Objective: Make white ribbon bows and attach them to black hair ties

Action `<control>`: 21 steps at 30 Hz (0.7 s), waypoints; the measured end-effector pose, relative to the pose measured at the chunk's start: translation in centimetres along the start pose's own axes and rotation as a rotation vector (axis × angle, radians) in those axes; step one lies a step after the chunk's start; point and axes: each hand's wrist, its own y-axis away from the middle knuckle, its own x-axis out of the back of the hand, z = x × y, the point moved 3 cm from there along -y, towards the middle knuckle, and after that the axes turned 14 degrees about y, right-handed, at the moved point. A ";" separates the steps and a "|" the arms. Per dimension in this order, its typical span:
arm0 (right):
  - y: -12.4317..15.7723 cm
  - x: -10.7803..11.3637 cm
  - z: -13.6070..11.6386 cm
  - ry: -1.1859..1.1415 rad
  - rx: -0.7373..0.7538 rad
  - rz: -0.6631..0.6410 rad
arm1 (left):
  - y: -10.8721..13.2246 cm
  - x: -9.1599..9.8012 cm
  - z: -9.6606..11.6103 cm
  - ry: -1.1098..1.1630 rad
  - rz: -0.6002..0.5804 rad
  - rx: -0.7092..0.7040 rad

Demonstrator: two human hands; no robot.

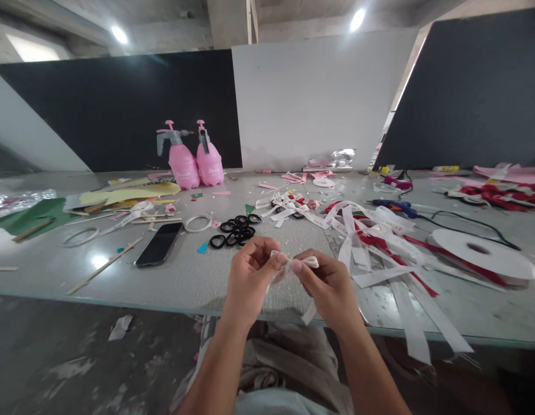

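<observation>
Just above the table's front edge, both my hands pinch a white ribbon bow [311, 262]. My left hand [255, 276] is closed on its left loop near the middle. My right hand [326, 282] is closed on the right side, with a loop poking out past the fingers. A ribbon tail hangs below the hands. Beyond my left hand lies a cluster of black hair ties [235, 229]. Right of my right hand is a loose heap of white and red ribbon strips [371, 242], some hanging over the edge. The bow's knot is partly hidden by my fingertips.
A black phone [159, 245] lies to the left, near white rings [198, 223] and thin sticks [105, 266]. Two pink spray bottles [183, 166] stand at the back. On the right are a ribbon spool [501, 256] and a blue glue gun [395, 207] with its cord.
</observation>
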 end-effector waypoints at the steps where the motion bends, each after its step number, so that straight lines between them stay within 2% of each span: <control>1: 0.1 0.1 -0.2 0.059 0.028 0.022 | 0.1 0.1 0.1 0.010 -0.015 -0.021; 3: 0.3 0.6 -0.9 0.211 0.161 0.099 | 0.3 0.2 0.4 -0.002 -0.083 -0.080; 5: 0.8 1.2 -1.9 0.360 0.392 0.178 | 0.6 0.4 1.1 -0.084 -0.179 -0.171; 7: 1.5 1.7 -2.7 0.450 0.627 0.217 | 1.0 0.7 1.9 -0.210 -0.246 -0.306; 9: 2.0 2.1 -3.4 0.492 0.769 0.234 | 1.4 0.9 2.7 -0.317 -0.268 -0.451; 14: 2.8 2.4 -4.9 0.509 0.857 0.268 | 2.2 1.1 3.8 -0.381 -0.260 -0.657; 18: 3.0 2.2 -5.1 0.510 0.852 0.246 | 2.6 0.7 3.9 -0.444 -0.387 -0.698; 21: 3.1 2.2 -4.7 0.505 0.849 0.246 | 2.8 0.7 3.8 -0.483 -0.395 -0.696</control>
